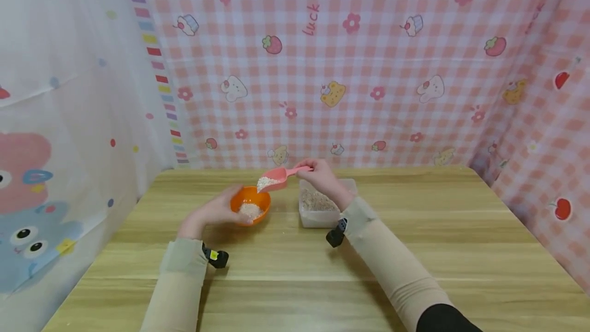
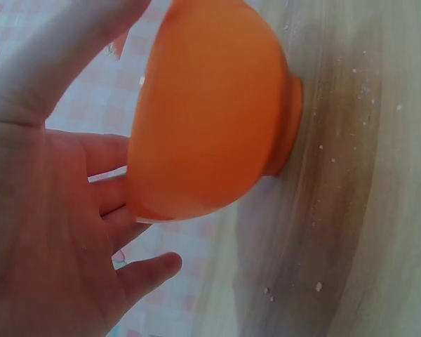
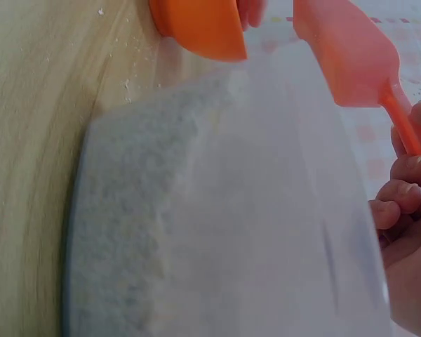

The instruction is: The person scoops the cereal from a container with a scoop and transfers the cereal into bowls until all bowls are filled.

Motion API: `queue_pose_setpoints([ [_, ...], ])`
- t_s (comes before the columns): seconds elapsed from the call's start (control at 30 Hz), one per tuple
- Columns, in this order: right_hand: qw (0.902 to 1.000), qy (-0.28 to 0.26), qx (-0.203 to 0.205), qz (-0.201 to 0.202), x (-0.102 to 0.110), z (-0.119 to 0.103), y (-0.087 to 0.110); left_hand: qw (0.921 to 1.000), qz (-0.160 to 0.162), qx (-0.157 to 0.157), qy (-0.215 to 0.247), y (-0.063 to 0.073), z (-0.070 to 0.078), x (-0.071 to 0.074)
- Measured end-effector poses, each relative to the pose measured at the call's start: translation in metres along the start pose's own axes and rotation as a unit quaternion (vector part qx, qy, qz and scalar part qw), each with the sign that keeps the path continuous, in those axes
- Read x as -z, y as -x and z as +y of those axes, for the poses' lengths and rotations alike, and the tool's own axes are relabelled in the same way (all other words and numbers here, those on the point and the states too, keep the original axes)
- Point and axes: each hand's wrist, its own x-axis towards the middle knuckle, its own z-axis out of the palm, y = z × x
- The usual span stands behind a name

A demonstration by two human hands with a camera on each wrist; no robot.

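Note:
My left hand (image 1: 213, 212) holds an orange bowl (image 1: 264, 200) by its sides, thumb across the near side and fingers round the far side. Pale grains (image 1: 250, 211) cover part of the bowl's bottom. In the left wrist view the bowl (image 2: 210, 112) shows its outside and foot, close to the tabletop. My right hand (image 1: 326, 180) grips the handle of a pink scoop (image 1: 279, 173), whose cup carries white grains (image 1: 266, 183). The scoop's tip hangs over the bowl's right rim. Below the right forearm stands a translucent plastic box (image 1: 318, 220) of greyish-brown grains.
Loose grains (image 2: 319, 286) are scattered over the wooden table (image 1: 276, 296) near the bowl. A pink checked cloth (image 1: 295, 70) hangs behind the table's far edge, and a white patterned curtain (image 1: 83, 106) hangs on the left.

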Motion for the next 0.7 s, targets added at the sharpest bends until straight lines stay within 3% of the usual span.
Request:
queue_pose_setpoints([
  [0.23, 0.9997, -0.006, 0.024, -0.004, -0.011, -0.002, -0.003, 0.9999, -0.001, 0.01, -0.006, -0.001, -0.002, -0.002],
  [0.53, 0.9996, -0.01, 0.008, -0.025, -0.029, -0.005, -0.005, 0.9999, 0.003, 0.007, -0.009, -0.001, -0.004, -0.001],
  [0.7, 0.9991, 0.001, 0.027, -0.032, -0.038, -0.004, -0.007, 0.9999, 0.0, 0.013, -0.003, -0.001, -0.003, -0.001],
])
